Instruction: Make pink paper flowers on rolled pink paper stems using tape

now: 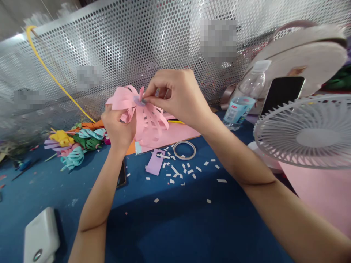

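A pink paper-strip flower (146, 117) is held up above the bench (175, 230).
The flower is raised beyond and to the left of the tape ring (184, 159); its strips are gripped in the fingers of the left hand (119, 126), and its greyish centre is pinched between the closed fingers of the right hand (177, 91). A purple paper piece (155, 164) is laid just left of the ring, white scraps (172, 181) are scattered on its near side, coloured paper bundles (89, 142) are heaped well to its left, and a water bottle (238, 109) and a fan (315, 138) are stood to its right.
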### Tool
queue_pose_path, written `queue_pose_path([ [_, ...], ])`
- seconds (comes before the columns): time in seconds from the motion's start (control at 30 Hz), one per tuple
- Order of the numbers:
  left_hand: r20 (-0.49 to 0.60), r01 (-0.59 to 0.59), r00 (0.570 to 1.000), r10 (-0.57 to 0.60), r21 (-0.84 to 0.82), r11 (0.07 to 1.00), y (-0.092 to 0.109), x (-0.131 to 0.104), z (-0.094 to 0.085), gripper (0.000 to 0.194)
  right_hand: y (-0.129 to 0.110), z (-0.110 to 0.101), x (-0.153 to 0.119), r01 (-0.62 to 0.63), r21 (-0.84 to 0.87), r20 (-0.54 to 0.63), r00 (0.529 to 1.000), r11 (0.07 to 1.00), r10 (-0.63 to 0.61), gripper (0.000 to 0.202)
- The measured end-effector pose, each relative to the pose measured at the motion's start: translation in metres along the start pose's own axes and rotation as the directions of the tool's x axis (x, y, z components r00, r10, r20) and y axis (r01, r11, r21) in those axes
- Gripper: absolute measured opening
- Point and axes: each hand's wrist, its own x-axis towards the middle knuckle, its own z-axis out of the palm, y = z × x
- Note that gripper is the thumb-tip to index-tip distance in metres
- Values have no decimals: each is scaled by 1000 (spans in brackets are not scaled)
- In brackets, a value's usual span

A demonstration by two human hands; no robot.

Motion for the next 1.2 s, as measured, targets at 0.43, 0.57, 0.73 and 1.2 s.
queue_pose_path([
  [0.43,4,-40,999,41,-58,997,-5,0,0,16,1,3,0,4,60,-13,1000,998,-4,6],
  [0.57,-7,-39,999,39,-54,998,-5,0,-2,20,4,3,0,67,169,-38,997,983,-61,7],
  [0.73,-3,-13,1000,13,-27,1000,-7,-1,-3,22,7,2,0,120,270,-60,992,955,-107,7],
  [1.2,2,5,1000,-5,-47,999,-5,0,-2,25,7,4,1,89,201,-53,995,975,-80,9],
])
